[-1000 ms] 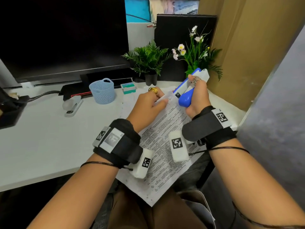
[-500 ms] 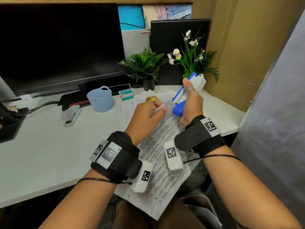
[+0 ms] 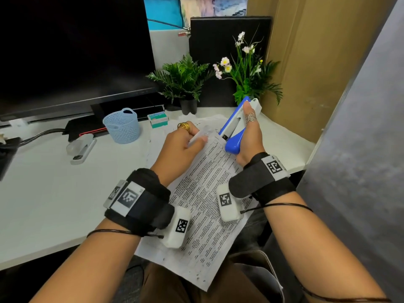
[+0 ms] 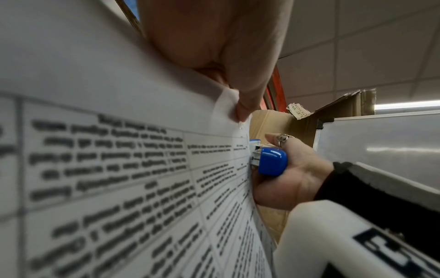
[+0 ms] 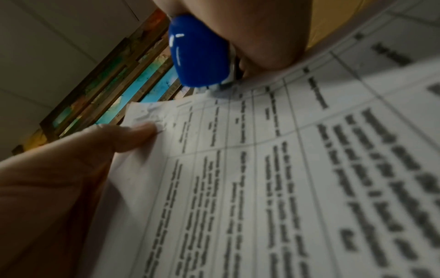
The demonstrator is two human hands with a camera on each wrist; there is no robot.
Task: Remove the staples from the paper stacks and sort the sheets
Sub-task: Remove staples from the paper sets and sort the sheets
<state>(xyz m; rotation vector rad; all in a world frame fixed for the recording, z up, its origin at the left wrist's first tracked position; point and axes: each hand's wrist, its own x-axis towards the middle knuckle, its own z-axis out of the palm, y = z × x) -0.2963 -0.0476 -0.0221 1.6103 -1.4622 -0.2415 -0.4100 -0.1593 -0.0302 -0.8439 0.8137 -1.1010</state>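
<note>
Landmark = printed paper stack (image 3: pixel 203 193), lying diagonal, near end overhanging the desk (image 3: pixel 43 193) edge toward the person's lap, far corner lifted.

Left of the stack: left hand (image 3: pixel 181 147), fingers curled, thumb and forefinger pinching the stack's far corner (image 4: pixel 228 101). That corner looks creased, so I'd guess it's the stapled one; the staple itself is not resolvable.

Right of the stack: right hand (image 3: pixel 247 136) wrapped around the blue-and-white stapler (image 3: pixel 236 127), thumb along the top. Long axis tilted, blue end down, touching or just beside the stack's right edge, close right of the pinched corner.

Key relation: tool tip lies right of the corner, not yet on it. Next move probably slides the tip left, under the staple; right hand is nearer.
</note>
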